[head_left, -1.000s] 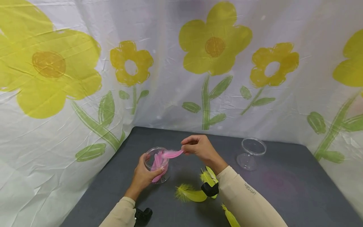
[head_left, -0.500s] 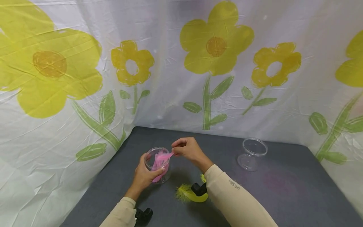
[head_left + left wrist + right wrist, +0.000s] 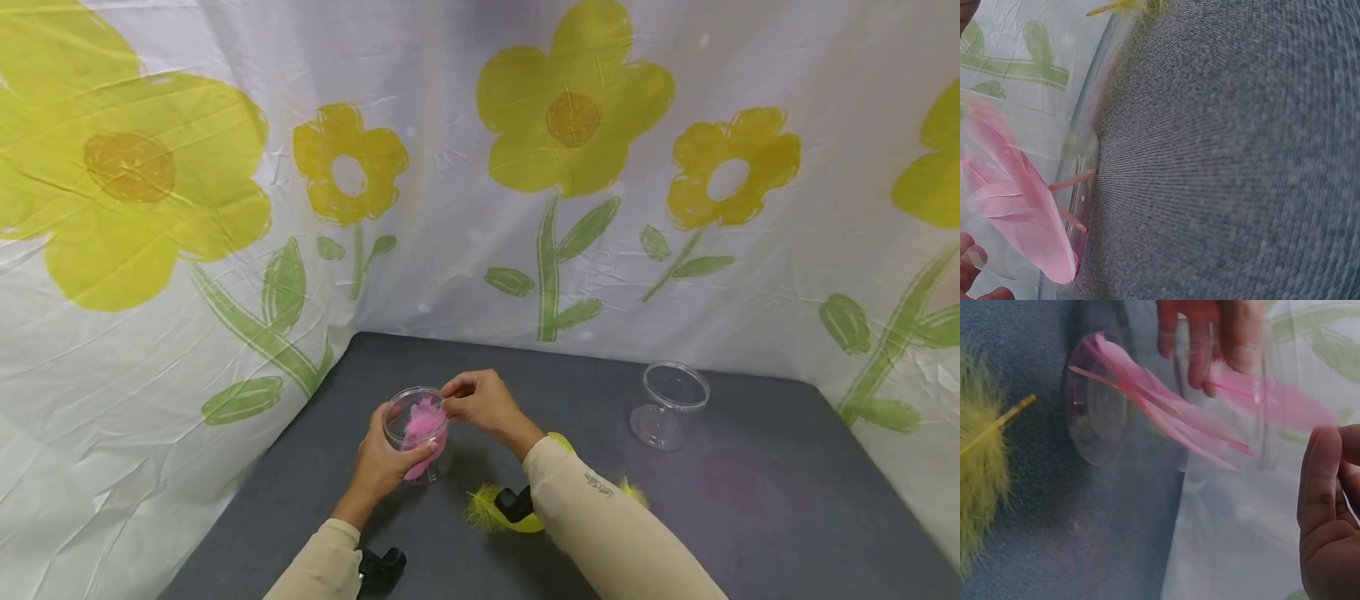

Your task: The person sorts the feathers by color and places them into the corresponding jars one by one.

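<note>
My left hand (image 3: 381, 460) grips a clear footed plastic cup (image 3: 437, 472) round its side. Several pink feathers (image 3: 422, 429) stand inside it, seen through its wall in the left wrist view as pink feathers (image 3: 1022, 206) with quills reaching toward the base. At the cup's right rim, my right hand (image 3: 483, 404) pinches a pink feather (image 3: 1291, 406) between thumb and fingertips. That feather extends into the cup's mouth in the right wrist view. A yellow feather (image 3: 480, 508) lies on the table below my right wrist, partly hidden by the wrist camera.
A second clear footed cup (image 3: 663, 410) stands on the right of the grey table (image 3: 570, 392). More yellow feathers (image 3: 632, 490) show around my right sleeve, mostly covered. A white curtain (image 3: 435, 208) printed with yellow flowers hangs behind the table edge.
My right hand has moved left, bringing the pinched pink feather to the cup's mouth and lowering it inside. The left hand and cup have stayed nearly in place.
</note>
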The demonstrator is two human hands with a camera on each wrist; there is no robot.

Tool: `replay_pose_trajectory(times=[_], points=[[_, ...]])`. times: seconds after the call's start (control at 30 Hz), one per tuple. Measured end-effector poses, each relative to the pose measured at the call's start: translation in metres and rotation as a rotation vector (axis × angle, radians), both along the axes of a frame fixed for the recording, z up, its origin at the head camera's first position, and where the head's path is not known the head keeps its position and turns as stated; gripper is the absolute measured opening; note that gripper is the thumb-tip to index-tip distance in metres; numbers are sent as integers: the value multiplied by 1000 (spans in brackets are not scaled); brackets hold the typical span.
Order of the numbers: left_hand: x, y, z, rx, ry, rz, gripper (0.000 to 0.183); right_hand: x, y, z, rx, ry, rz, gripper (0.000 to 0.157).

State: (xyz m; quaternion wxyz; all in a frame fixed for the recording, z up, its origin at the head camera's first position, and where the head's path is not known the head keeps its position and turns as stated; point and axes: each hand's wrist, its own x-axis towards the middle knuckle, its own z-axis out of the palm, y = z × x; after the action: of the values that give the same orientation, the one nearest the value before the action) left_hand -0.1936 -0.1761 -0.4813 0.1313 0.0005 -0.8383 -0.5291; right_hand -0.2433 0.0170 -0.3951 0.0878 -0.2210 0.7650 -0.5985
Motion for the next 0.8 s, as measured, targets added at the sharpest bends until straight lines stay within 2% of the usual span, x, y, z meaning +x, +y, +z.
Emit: replay_pose_trajectory(times=[0.47,0.8], points=[[1,0,2,-5,-9,0,102,0,-14,-5,223,169,-67,8],[1,0,2,-12,-20,-1,101,4,-15,-4,253,170,-78,7]])
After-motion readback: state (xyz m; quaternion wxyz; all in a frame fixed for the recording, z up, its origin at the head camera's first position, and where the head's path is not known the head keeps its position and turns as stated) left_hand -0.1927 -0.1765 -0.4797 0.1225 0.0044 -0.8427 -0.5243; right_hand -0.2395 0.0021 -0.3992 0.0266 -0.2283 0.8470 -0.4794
